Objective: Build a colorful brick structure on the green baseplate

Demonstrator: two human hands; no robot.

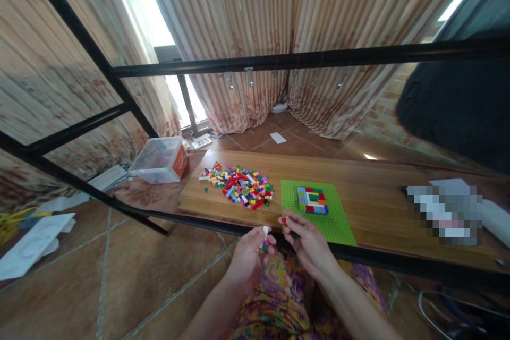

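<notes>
My left hand [254, 249] is closed around several small toy bricks [265, 244], among them a white one at the fingertips and purple and green ones below it. Beside it my right hand [305, 239] grips a red brick [284, 220] between thumb and fingers, and a dark green brick [294, 234] shows under the fingers. Both hands are at the front edge of the wooden table. Just beyond my right hand lies a green baseplate [338, 220], bearing a square multicoloured brick structure [312, 201]. A heap of loose bricks [247, 186] spreads to the left of the plate.
A clear plastic box [161, 162] with an orange label stands beyond the table's left end. A black metal bar [255, 65] crosses above the table. Papers [458, 194] lie on the right part of the tabletop, next to a blurred-out patch.
</notes>
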